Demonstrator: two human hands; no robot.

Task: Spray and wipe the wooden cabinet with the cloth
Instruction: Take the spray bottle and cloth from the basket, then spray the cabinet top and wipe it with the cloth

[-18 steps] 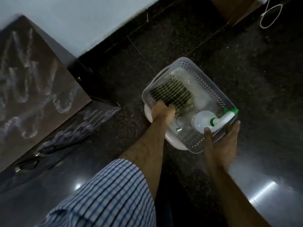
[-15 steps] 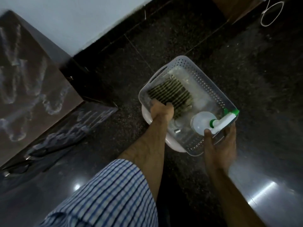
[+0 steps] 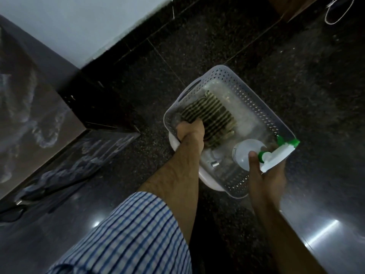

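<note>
A perforated white basket (image 3: 254, 99) sits on the dark floor. Inside it lies a striped green cloth (image 3: 212, 113), and my left hand (image 3: 190, 133) is closed on the cloth's near edge. A clear spray bottle (image 3: 244, 152) with a white and green trigger head (image 3: 280, 153) stands in the basket's right corner. My right hand (image 3: 264, 175) wraps around the bottle's neck, thumb on the shoulder. The wooden cabinet (image 3: 29, 107) stands at the left, its brown top streaked with white smears.
Under the basket a white basin rim (image 3: 207, 178) shows. A black skirting and pale wall (image 3: 79, 26) run behind. A white cable (image 3: 339, 10) lies at the top right near a wooden piece. My checked sleeve (image 3: 128, 238) fills the lower middle.
My right hand has moved up from beside the basket and closed around the spray bottle's neck. My left hand stays on the cloth. The view has shifted slightly right.
</note>
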